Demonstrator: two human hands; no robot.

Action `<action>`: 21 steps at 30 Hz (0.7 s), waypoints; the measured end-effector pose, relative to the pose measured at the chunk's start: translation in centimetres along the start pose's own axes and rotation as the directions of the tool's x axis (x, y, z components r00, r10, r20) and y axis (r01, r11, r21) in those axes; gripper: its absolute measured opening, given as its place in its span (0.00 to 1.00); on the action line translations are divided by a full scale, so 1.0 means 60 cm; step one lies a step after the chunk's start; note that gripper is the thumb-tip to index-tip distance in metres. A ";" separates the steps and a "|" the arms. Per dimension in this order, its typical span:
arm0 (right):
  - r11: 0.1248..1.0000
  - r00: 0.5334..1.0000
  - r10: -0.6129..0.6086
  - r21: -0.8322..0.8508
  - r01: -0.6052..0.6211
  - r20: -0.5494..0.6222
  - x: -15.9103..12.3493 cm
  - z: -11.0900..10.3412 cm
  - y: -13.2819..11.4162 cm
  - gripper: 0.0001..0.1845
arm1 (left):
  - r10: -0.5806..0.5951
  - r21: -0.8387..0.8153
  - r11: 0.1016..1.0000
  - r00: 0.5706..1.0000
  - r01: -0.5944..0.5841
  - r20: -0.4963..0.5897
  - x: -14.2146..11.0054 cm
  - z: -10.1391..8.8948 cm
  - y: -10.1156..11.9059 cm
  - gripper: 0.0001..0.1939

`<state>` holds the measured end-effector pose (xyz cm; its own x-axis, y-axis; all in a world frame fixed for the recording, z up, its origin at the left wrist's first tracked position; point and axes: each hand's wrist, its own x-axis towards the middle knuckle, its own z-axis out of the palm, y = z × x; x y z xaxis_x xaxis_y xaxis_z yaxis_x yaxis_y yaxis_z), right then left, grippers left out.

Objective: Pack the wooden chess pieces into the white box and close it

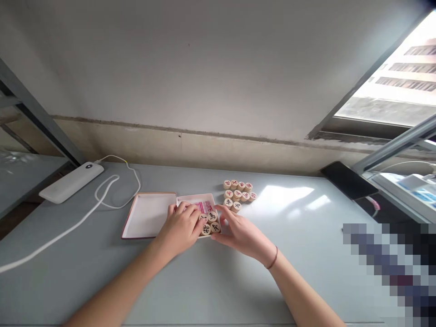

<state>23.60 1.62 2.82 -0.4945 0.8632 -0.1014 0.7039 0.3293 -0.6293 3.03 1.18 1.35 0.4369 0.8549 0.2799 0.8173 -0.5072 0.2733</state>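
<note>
A shallow white box (183, 198) holds round wooden Chinese chess pieces (215, 227) with black characters, and a pink-printed packet (206, 206) lies at its back. My left hand (184, 222) reaches over the box's left part, its fingers bent and its thumb and index finger closed at one chess piece (203, 217). Part of that piece is covered by the fingers. At the box's right end, my right hand (240, 229) rests with thumb and fingers apart, touching the rim near the pieces.
Left of the box lies its open lid (150, 215). Behind my right hand, short stacks of red-marked pieces (237, 194) stand in rows. A white power strip (71, 181) with a cable (78, 225) is at left, and a black phone-like slab (349, 180) at right.
</note>
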 end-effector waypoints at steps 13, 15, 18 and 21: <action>0.989 0.985 -0.107 0.082 0.119 -0.136 -0.002 -0.004 -0.012 0.10 | 0.007 -0.362 0.931 0.995 -0.042 -0.097 0.004 -0.013 0.020 0.08; 0.983 0.979 -0.127 0.112 0.146 -0.160 -0.001 -0.004 -0.014 0.07 | 0.011 -0.418 0.907 0.995 -0.051 -0.097 0.002 -0.015 0.026 0.07; 0.976 0.973 -0.080 0.179 0.120 -0.215 -0.001 -0.020 0.001 0.10 | 0.000 -0.468 0.881 0.990 -0.067 -0.143 0.000 -0.014 0.027 0.05; 0.968 0.944 0.112 0.251 -0.033 -0.309 -0.005 -0.054 0.037 0.15 | -0.085 -0.499 0.867 0.982 -0.010 -0.168 0.000 -0.015 0.019 0.05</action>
<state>26.95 3.35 3.93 -0.2303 0.9705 0.0717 0.5697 0.1942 -0.7986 3.62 0.50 2.46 0.2962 0.8644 0.4064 0.5168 -0.5028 0.6929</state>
